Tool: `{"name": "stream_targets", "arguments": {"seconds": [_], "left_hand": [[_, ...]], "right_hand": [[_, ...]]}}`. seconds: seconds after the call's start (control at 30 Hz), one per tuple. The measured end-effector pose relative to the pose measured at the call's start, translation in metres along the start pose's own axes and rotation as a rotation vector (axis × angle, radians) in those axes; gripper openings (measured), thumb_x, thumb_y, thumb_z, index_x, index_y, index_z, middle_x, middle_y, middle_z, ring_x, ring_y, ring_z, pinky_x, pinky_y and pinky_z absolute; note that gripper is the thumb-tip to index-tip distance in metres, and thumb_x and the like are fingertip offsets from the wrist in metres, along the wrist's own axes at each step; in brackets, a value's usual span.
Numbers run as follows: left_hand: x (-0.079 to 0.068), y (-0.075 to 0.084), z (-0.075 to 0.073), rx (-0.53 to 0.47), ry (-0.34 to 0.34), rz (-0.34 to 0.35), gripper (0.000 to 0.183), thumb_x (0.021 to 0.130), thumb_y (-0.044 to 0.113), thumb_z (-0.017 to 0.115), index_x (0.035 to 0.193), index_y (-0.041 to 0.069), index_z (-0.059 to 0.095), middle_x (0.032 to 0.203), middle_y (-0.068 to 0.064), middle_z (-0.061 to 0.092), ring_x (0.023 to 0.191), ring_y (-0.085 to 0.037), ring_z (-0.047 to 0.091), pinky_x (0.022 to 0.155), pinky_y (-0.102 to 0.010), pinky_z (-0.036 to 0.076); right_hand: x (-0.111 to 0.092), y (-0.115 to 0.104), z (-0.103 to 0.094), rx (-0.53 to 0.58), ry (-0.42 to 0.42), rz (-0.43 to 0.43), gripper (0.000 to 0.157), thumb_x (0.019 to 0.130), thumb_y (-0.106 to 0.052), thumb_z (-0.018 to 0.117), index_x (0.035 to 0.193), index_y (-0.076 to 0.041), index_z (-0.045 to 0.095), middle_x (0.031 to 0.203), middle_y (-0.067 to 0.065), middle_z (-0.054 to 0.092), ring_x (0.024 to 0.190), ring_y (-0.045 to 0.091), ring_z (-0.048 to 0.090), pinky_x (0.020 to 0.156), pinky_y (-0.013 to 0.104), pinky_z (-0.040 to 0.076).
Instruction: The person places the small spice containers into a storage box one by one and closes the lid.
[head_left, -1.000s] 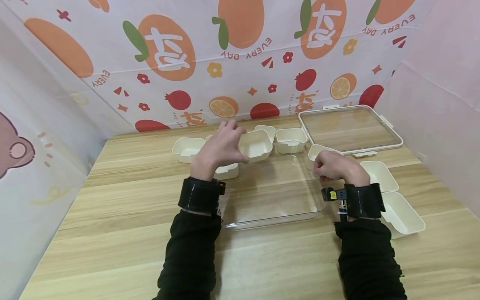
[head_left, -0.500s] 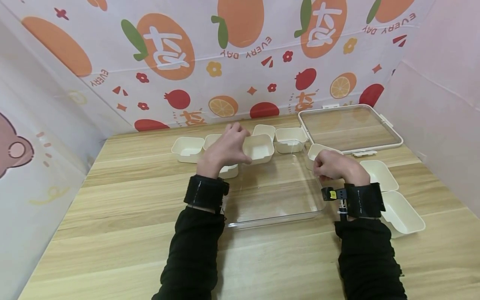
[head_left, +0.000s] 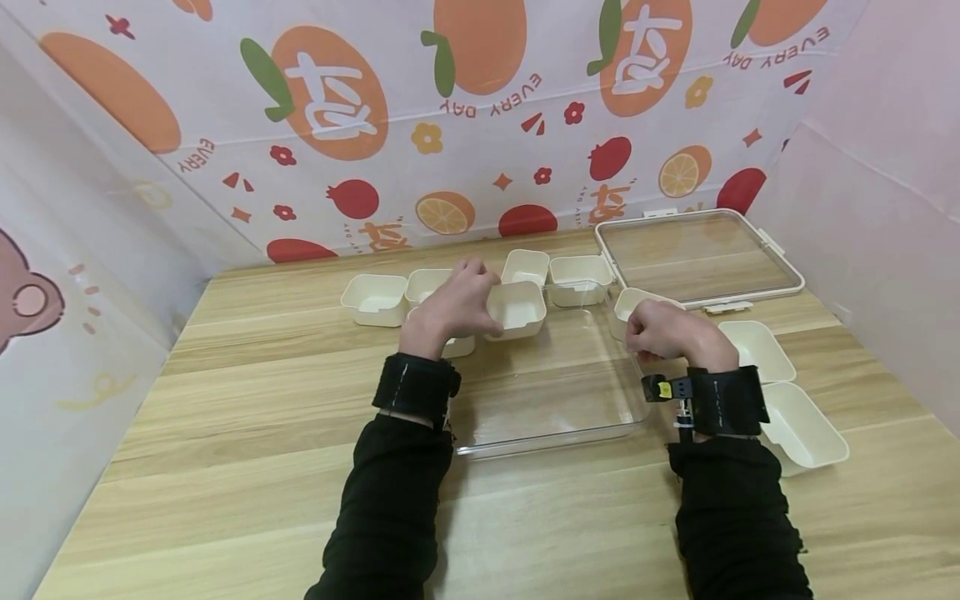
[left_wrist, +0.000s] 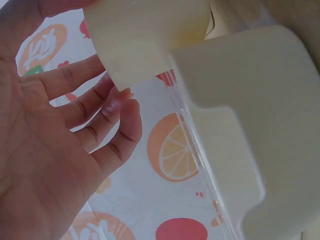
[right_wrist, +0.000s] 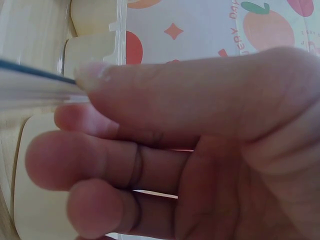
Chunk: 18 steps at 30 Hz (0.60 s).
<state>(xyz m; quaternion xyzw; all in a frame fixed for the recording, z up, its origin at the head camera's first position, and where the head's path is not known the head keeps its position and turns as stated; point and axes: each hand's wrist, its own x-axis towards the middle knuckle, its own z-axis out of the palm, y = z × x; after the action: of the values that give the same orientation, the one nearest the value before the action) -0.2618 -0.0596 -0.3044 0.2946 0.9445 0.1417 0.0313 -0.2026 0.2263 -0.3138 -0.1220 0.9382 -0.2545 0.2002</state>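
My left hand (head_left: 456,307) holds a small cream plastic bin (head_left: 521,310) by its edges, thumb near and fingers far. The bin is over the back left part of a clear rectangular box (head_left: 551,440). In the left wrist view, the fingertips (left_wrist: 131,112) lie at the corner of the held bin (left_wrist: 145,45), and a second cream bin (left_wrist: 280,130) fills the right side. My right hand (head_left: 670,335) pinches the clear box's right wall. In the right wrist view, the thumb (right_wrist: 165,97) presses on the thin edge of the box (right_wrist: 40,87), with the other fingers curled below.
Several cream bins stand around the clear box: one at the far left (head_left: 375,298), one behind (head_left: 581,279), and one at the right front (head_left: 806,429). A clear lid with a white frame (head_left: 701,258) lies at the back right. A printed cloth (head_left: 480,167) hangs behind the table.
My left hand has moved right and slightly towards me with the cream bin, which now sits lower in view over the clear box. The right hand keeps its place on the wall.
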Motion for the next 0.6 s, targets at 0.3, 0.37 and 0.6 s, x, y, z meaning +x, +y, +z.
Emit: {"name": "stream_targets", "arguments": {"seconds": [0.3,0.37,0.6], "left_hand": [[-0.0026,-0.0021,0.0026,0.018,-0.010,-0.013,0.063,0.062,0.027,0.076,0.116,0.003,0.055,0.107,-0.011,0.044,0.101,-0.024,0.034,0.086,-0.037,0.039],[-0.0029,-0.0027,0.0032,0.024,-0.010,-0.016,0.063,0.062,0.027,0.076,0.116,0.003,0.055,0.107,-0.011,0.044,0.101,-0.024,0.034,0.086,-0.037,0.039],[-0.0036,-0.0046,0.0050,0.052,-0.022,-0.038,0.066,0.062,0.029,0.075,0.119,0.004,0.054,0.109,-0.010,0.044,0.101,-0.024,0.036,0.085,-0.038,0.040]], "right_hand": [[0.0000,-0.0001,-0.0008,-0.002,-0.004,0.000,0.013,0.083,-0.003,0.051,0.074,0.000,0.060,0.060,0.004,0.053,0.055,0.015,0.046,0.050,0.027,0.034],[0.0000,-0.0002,-0.0011,-0.006,-0.007,0.006,0.012,0.083,-0.003,0.051,0.076,0.000,0.061,0.061,0.004,0.054,0.056,0.016,0.046,0.051,0.028,0.035],[0.0001,-0.0005,-0.0005,-0.010,-0.002,-0.001,0.012,0.083,-0.003,0.052,0.074,0.000,0.060,0.061,0.004,0.053,0.056,0.016,0.046,0.051,0.028,0.035]]}}
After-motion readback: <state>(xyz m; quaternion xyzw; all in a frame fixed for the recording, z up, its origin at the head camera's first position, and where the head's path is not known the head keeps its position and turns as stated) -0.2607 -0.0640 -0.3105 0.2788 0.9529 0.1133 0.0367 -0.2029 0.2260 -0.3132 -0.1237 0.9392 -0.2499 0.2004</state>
